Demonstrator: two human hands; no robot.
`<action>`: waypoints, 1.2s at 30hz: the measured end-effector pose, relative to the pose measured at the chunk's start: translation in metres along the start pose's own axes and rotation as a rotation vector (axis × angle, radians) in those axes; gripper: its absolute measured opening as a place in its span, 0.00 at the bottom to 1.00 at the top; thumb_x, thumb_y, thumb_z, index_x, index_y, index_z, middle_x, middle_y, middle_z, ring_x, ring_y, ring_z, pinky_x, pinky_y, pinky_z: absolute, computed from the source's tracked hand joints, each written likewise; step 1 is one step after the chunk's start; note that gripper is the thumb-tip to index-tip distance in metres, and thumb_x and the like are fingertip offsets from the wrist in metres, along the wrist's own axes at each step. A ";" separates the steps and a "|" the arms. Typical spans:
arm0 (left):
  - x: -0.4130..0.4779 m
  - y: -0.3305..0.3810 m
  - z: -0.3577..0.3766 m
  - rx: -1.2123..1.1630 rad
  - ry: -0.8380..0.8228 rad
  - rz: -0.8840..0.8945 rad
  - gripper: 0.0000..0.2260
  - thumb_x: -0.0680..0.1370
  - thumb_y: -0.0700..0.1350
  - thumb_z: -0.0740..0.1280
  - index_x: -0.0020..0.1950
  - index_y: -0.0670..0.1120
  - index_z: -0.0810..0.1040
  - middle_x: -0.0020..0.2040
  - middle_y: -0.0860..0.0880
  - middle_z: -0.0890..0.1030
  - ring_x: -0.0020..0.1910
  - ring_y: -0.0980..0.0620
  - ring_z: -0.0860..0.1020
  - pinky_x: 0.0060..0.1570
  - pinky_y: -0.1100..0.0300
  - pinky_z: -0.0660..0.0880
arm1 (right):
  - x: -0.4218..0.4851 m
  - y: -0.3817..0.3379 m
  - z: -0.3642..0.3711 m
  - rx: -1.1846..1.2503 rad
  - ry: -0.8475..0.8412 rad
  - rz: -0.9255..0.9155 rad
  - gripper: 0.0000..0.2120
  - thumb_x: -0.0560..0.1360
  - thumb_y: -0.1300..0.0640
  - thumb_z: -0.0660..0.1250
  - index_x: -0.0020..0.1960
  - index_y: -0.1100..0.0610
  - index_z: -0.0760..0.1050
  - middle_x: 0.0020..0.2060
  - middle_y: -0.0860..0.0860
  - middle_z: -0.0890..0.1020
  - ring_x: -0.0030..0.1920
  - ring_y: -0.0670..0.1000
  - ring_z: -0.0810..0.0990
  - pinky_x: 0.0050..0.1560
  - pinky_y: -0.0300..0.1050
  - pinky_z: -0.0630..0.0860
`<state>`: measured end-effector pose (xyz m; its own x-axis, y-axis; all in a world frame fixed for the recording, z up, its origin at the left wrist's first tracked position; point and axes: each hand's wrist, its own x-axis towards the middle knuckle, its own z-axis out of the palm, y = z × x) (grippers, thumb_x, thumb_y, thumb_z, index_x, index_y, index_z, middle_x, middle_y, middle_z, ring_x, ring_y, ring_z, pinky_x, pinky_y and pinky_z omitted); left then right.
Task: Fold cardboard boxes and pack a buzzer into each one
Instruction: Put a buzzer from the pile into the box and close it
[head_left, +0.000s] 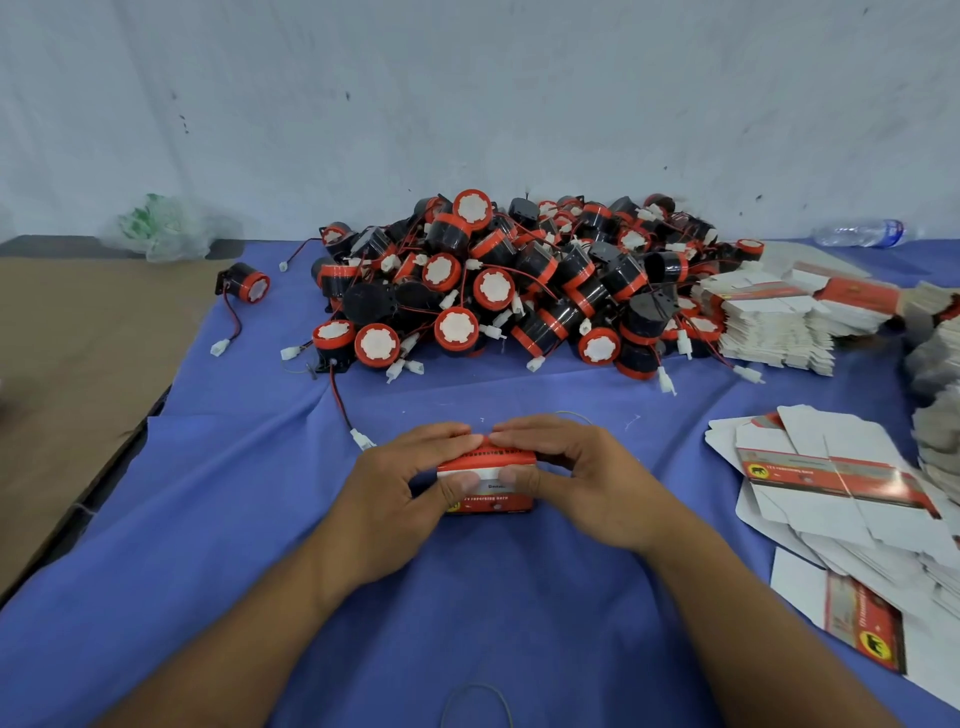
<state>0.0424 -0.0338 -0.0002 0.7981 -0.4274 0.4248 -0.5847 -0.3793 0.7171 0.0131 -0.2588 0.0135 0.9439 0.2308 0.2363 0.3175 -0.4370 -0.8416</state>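
1. Red-and-white box (485, 480), low on the blue cloth (234, 545) at centre front, close to the body.
2. Clamped from both ends: left hand (410, 480) curled round the left end, right hand (576, 478) round the right end, thumbs on the near face, fingertips meeting over the top flap.
3. Probably closing that top flap; contents hidden by card and fingers, so no telling whether packed yet.
4. Could crease or buckle the flap if pressed down ahead of tab-to-slot alignment; thin card, little stiffness.
5. Could pinch a lead in the seam, given any wire left poking out.
6. Just left of the left hand, a white connector (362, 439) on a red-and-black lead trailing from the buzzer pile (519, 291) behind; liable to snag on a wrist and drag buzzers forward.
7. Farther out: flat box blanks (831, 483) fanned loosely at the right, prone to sliding if brushed; a neater stack of blanks (769, 322) touching the pile's right edge; one stray buzzer (247, 283) apart at the left; a brown cardboard sheet (78, 338) beyond the cloth; a plastic bag (156, 228) and a water bottle (862, 232) by the wall.
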 end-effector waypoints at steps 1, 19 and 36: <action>0.000 0.000 0.000 -0.003 0.000 0.001 0.18 0.75 0.52 0.67 0.63 0.51 0.80 0.63 0.57 0.78 0.65 0.67 0.72 0.65 0.68 0.69 | 0.000 0.001 0.000 -0.012 -0.005 0.009 0.14 0.77 0.56 0.73 0.62 0.49 0.82 0.61 0.40 0.80 0.64 0.37 0.75 0.61 0.28 0.70; 0.002 0.004 -0.006 0.139 -0.022 0.127 0.15 0.80 0.48 0.63 0.63 0.46 0.81 0.64 0.52 0.79 0.63 0.61 0.75 0.63 0.68 0.71 | -0.001 0.001 0.004 -0.001 -0.070 0.008 0.14 0.80 0.52 0.67 0.64 0.43 0.79 0.68 0.40 0.75 0.69 0.37 0.70 0.70 0.45 0.72; 0.001 0.015 -0.021 0.402 -0.082 0.335 0.17 0.68 0.25 0.73 0.55 0.35 0.83 0.55 0.41 0.83 0.54 0.41 0.83 0.52 0.54 0.80 | 0.000 0.000 0.011 0.175 -0.093 0.056 0.17 0.80 0.63 0.66 0.60 0.43 0.81 0.71 0.39 0.72 0.72 0.40 0.69 0.72 0.51 0.69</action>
<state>0.0377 -0.0232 0.0227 0.5534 -0.6359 0.5380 -0.8282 -0.4886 0.2745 0.0117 -0.2493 0.0084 0.9445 0.2935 0.1476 0.2364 -0.2951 -0.9258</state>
